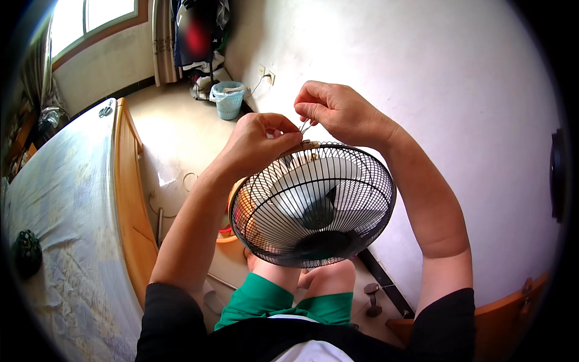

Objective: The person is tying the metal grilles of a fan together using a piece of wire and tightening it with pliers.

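An electric fan point(313, 205) with a round black wire grille and pale blades stands in front of my legs, its face tilted upward. At the top of its rim, my left hand point(262, 142) is closed in a pinch on the lower part of a thin wire-like strand point(304, 127). Slightly higher and to the right, my right hand point(338, 114) pinches the strand's upper part. The strand's exact shape is too small to tell, and fingers hide its ends. Both forearms reach round the fan's sides.
A bed point(66, 211) with a pale patterned sheet fills the left; scissors point(106, 108) lie on its far corner. A light-blue bin point(228, 99) stands near the wall socket point(269, 77). A dumbbell point(373, 300) rests on the floor beside the right wall. An orange basin point(226, 239) sits behind the fan.
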`<state>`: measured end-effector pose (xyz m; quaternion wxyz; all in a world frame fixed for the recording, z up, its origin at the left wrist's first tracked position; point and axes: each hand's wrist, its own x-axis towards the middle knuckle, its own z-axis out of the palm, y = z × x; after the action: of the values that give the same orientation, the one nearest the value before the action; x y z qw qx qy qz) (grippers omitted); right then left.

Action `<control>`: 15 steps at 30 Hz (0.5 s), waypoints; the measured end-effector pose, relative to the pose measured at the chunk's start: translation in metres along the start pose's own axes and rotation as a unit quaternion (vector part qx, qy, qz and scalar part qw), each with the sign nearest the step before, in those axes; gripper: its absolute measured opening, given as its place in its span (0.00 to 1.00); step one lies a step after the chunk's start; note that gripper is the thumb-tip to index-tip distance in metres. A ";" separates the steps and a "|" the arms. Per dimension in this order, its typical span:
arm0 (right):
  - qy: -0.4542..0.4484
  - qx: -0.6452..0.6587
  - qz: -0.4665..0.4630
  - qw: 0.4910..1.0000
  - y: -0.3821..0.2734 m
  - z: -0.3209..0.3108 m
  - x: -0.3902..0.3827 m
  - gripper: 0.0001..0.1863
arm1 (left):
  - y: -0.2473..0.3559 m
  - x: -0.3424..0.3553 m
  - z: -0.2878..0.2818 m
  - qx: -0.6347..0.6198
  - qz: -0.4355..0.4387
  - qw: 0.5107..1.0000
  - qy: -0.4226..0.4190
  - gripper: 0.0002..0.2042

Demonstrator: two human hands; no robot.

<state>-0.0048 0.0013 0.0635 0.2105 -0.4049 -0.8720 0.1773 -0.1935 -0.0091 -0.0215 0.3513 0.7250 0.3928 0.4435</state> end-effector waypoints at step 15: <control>0.035 0.164 0.097 0.981 0.022 0.020 -0.023 0.07 | -0.001 0.005 0.007 0.005 -0.007 0.999 0.040 0.13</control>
<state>0.0125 -0.0062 0.0312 0.2864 -0.4535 -0.7797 0.3230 -0.1856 -0.0055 -0.0233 0.3350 0.7055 0.4137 0.4679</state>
